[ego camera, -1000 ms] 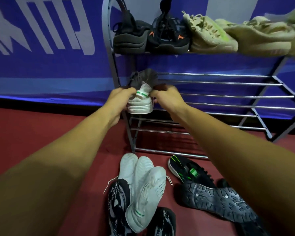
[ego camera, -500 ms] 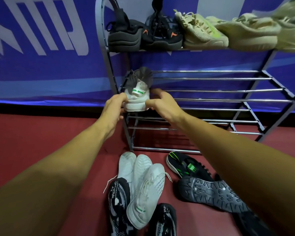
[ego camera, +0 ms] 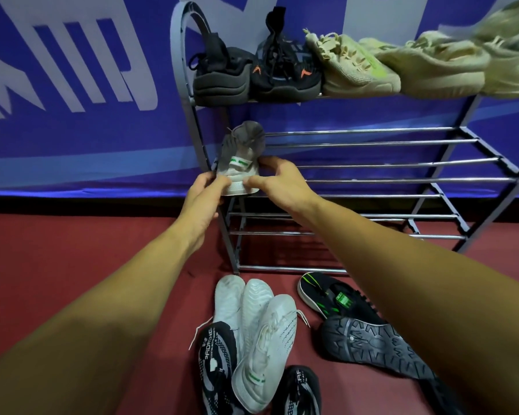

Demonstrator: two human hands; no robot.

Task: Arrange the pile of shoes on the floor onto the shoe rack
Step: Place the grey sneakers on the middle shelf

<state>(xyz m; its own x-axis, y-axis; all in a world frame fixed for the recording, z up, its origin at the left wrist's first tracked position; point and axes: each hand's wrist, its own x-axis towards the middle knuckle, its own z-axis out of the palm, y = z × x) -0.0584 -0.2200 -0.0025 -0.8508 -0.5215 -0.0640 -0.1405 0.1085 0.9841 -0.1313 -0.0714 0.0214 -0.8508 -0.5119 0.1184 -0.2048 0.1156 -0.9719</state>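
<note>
A white sneaker with a green heel tab (ego camera: 239, 166) rests heel-out at the left end of the metal shoe rack's (ego camera: 372, 143) second shelf. My left hand (ego camera: 206, 190) pinches its heel sole from the left. My right hand (ego camera: 277, 181) holds the heel from the right. On the floor below lie white sneakers (ego camera: 262, 330), black-and-white patterned shoes (ego camera: 218, 360), a black shoe with green stripes (ego camera: 327, 295) and an overturned black shoe showing its tread (ego camera: 372, 345).
The top shelf carries two black shoes (ego camera: 222, 76) and several pale yellow sneakers (ego camera: 402, 64). The lower shelves' rails to the right hold nothing. A blue banner (ego camera: 72, 100) backs the rack. The floor is red (ego camera: 57, 265).
The white sneaker has settled lower onto the second shelf. Both hands slid back to its heel, and my view shifted slightly right.
</note>
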